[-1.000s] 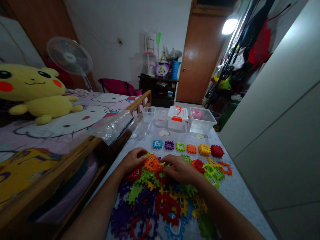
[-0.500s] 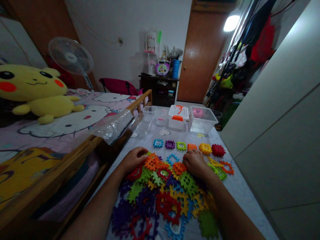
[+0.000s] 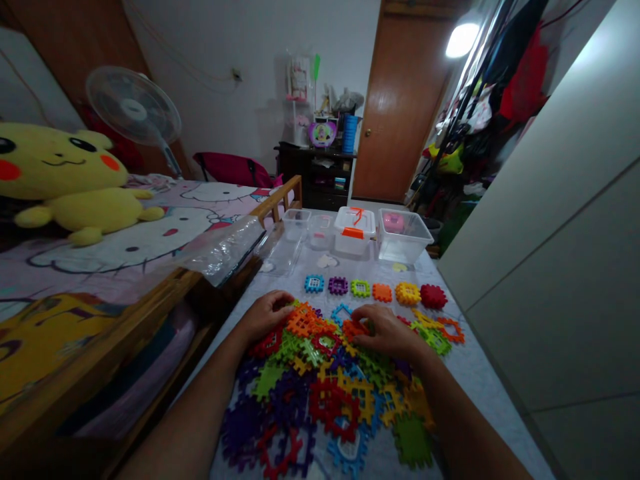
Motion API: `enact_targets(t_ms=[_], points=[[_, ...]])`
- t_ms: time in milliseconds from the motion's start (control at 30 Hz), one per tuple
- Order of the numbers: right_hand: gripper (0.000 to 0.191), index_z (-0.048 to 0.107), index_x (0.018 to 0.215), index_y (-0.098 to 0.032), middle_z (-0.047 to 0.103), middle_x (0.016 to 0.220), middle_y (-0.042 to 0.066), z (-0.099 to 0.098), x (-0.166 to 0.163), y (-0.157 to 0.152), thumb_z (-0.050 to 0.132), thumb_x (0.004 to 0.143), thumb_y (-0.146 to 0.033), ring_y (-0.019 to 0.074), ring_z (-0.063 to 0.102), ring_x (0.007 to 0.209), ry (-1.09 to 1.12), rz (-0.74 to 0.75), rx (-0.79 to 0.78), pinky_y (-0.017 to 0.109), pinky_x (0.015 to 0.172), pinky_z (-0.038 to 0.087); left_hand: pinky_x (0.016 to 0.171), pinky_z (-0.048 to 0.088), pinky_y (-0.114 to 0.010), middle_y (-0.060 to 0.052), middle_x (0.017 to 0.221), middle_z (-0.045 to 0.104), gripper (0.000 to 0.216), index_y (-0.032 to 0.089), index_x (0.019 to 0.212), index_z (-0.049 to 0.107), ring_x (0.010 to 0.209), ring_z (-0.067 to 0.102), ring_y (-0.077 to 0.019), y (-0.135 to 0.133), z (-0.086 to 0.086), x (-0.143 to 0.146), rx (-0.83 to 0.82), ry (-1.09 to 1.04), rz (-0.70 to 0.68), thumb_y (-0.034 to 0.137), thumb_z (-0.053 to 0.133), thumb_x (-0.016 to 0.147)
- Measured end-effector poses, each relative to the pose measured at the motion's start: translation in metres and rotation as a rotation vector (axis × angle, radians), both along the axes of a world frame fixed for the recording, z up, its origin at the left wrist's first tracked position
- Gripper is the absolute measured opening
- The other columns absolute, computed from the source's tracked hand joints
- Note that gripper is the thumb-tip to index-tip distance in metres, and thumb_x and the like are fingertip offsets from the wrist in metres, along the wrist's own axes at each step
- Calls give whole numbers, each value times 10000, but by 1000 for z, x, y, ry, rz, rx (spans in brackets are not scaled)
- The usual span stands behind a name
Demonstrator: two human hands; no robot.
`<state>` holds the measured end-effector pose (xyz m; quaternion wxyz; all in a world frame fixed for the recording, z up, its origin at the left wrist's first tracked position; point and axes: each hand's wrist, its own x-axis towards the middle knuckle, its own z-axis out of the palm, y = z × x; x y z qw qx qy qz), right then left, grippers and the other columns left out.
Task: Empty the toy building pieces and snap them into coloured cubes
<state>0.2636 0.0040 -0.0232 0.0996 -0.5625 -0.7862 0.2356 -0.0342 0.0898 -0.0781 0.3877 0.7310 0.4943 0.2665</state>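
Across the desk (image 3: 479, 381) lie toothed pieces (image 3: 335, 403); at their far side the right hand (image 3: 384, 329) bends its fingers over an orange piece (image 3: 351, 330), the left hand (image 3: 267, 313) curls beside an orange lattice (image 3: 303, 320); whether either pinches, I cannot tell.

Head-worn view, forward and down
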Motion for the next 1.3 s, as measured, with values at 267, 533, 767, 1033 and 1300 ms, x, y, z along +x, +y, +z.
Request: enact_targets(t_ms=[267,533,767,1033,1300], points=[[181,654,972,-189,695,952,43,4,0,-1,570,825,-253,177,637,874,345,32,-34,317,792,494,757,504,-327,-42,867,689,364,180,954,663,809,638,-222,0,0,-1,18,24,-2,476,589,755],[262,637,1083,-189,666,1116,88,-8,9,5,529,844,-184,214,596,1047,215,-148,125,383,943,443,778,499,-331,-52,893,691,362,171,938,672,838,637,-228,-3,5,2,4,1,2,469,592,748],[230,677,995,-159,689,974,101,-12,-15,13,472,892,-150,205,598,953,-37,-17,140,330,904,416,800,497,-343,-59,908,693,373,164,946,668,857,639,-235,-3,5,1,-9,-12,-7,468,595,742],[331,643,1086,-172,683,1073,84,-13,-11,9,459,824,-90,189,614,987,218,-87,92,336,899,460,807,500,-340,-60,921,694,373,172,944,673,885,640,-242,-3,5,1,-2,-6,6,473,599,736],[562,599,1234,-174,622,1161,129,-2,-15,-2,696,721,-381,285,558,1082,38,119,21,416,954,424,781,507,-333,-47,869,689,363,170,948,667,852,640,-232,-2,1,1,-10,-23,-2,462,595,745]])
